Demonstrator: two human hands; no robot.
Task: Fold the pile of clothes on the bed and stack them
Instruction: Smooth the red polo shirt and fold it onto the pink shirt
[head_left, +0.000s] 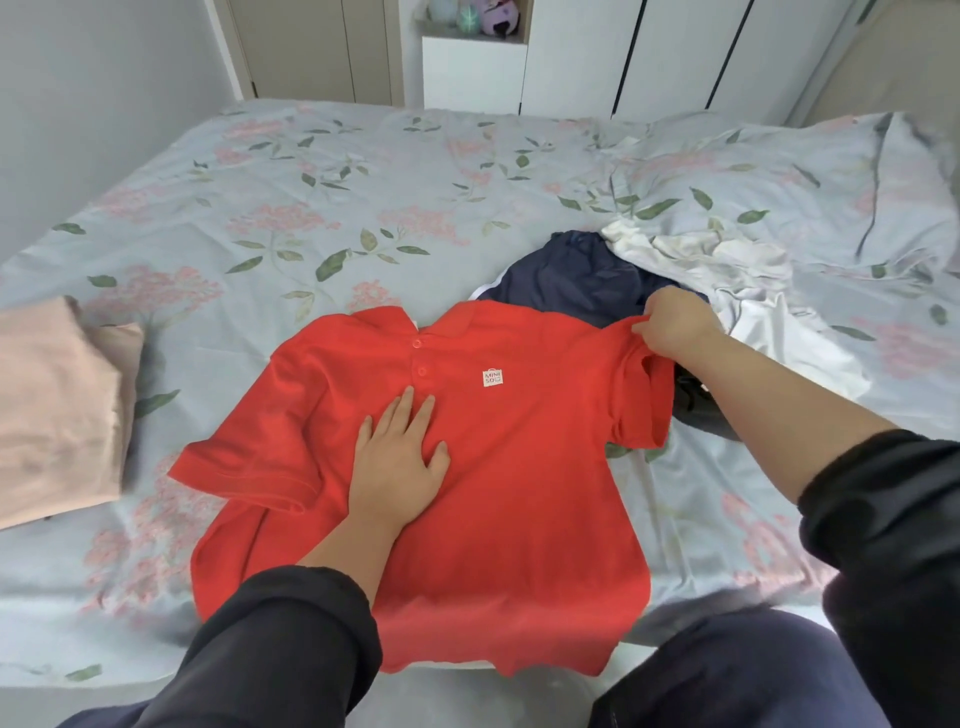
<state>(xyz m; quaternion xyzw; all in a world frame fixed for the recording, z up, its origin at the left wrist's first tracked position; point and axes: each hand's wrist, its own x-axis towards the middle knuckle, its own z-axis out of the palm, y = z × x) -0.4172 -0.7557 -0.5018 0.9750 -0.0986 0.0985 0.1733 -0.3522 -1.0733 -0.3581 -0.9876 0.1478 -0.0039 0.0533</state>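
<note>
Two hands on the red polo, laid front-up on the bed at its near edge. Left hand flat on the chest, fingers straight and slightly spread, pressing down — right hand pinching the cloth at the right-side shoulder. Behind, crumpled navy garment and white garment, touching; far left, folded pink pile.

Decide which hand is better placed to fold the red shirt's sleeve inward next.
Likely right. The right hand pinches the red polo shirt at its shoulder, while the left hand lies flat on the chest.
</note>
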